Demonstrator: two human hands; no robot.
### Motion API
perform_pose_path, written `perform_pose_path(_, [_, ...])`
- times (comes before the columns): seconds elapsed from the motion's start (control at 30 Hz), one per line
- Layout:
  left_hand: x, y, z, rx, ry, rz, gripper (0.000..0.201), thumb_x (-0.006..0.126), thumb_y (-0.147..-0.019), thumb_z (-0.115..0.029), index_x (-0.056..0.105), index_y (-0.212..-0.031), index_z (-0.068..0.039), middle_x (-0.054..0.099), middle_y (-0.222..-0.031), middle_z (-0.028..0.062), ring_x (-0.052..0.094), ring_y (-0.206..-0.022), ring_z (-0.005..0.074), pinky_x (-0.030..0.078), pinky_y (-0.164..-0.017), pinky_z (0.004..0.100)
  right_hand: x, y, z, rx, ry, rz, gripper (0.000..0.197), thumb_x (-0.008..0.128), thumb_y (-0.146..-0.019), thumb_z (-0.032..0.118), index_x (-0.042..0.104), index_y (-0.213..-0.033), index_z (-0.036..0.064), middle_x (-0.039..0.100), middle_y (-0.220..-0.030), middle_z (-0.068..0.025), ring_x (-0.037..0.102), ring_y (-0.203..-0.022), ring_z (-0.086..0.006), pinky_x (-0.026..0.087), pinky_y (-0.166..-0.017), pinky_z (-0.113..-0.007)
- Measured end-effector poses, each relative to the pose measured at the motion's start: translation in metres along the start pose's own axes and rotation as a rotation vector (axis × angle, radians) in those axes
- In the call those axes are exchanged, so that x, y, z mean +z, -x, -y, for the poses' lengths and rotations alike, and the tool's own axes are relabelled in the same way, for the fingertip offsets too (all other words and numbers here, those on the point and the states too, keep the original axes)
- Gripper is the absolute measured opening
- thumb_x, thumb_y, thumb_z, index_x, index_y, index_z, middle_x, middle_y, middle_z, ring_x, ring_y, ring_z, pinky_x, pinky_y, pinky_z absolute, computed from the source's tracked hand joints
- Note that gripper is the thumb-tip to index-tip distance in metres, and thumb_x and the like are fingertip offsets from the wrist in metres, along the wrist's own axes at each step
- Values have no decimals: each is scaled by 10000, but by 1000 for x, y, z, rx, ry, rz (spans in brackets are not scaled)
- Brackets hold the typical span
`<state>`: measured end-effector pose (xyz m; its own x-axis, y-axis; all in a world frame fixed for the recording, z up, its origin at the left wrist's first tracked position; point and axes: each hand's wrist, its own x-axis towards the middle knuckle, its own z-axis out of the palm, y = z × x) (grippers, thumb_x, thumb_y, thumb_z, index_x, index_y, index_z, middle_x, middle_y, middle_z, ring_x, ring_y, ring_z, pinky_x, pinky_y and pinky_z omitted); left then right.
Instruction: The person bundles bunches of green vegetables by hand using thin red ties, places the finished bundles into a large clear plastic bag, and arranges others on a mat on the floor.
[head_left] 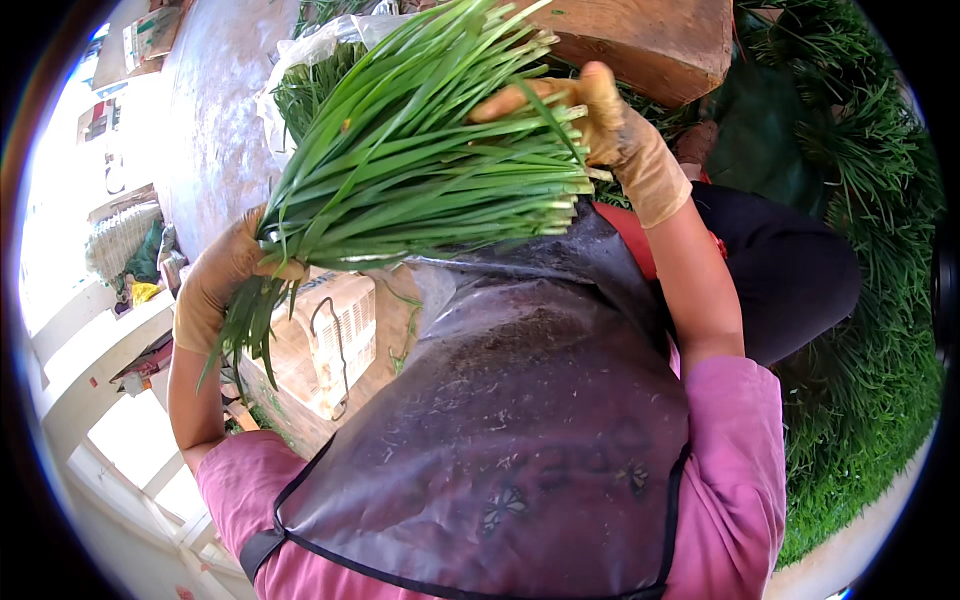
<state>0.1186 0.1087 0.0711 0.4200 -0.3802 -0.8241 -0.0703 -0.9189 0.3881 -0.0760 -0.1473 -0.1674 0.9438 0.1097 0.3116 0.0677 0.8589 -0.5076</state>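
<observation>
A large fanned bunch of green garlic chives (400, 185) lies across the space in front of my chest, above my apron. My left hand (228, 262), in a tan glove, is closed round the leafy end, with leaf tips hanging below it. At the pale cut stem ends on the right is my right hand (605, 125), also gloved. Its fingers are apart: one stretches left over the stems and another points up. A loose blade crosses the stems beside these fingers. Stems partly hide the right hand's lower fingers.
A wooden block (640, 45) stands at the top right. Behind the bunch, a clear plastic bag (275, 105) holds more greens. A pale plastic basket (345, 335) sits below my left hand. Heaped greens (860, 400) cover the right side.
</observation>
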Motion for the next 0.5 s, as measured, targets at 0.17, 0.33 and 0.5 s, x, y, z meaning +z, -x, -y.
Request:
perform_pose_path(0.17, [10, -7, 27, -16, -28, 61, 470, 778, -697, 19, 628, -1141, -18, 661, -943, -3, 583, -846, 93, 480, -813, 263, 25, 5, 15, 217, 543, -273, 339, 685, -905, 254, 698, -1132, 2, 712, -1065, -93, 631, -1007, -126, 495, -905, -282])
perform_pose_path(0.33, [0, 7, 34, -65, 7, -62, 491, 797, -662, 15, 632, -1123, -21, 666, -935, 1, 598, -820, 91, 493, -769, 252, -34, 26, 24, -328, 214, -304, 333, 602, -933, 334, 687, -983, 16, 689, -1070, -156, 643, -1028, -220, 488, -938, -343])
perform_pose_path(0.5, [-27, 20, 28, -5, 207, -181, 434, 774, -644, 30, 617, -1046, -10, 633, -849, 11, 570, -689, 84, 471, -617, 220, -38, 23, 21, 135, 835, -608, 566, 574, -959, 449, 524, -1362, 55, 585, -1283, -118, 550, -1181, -216, 442, -998, -401])
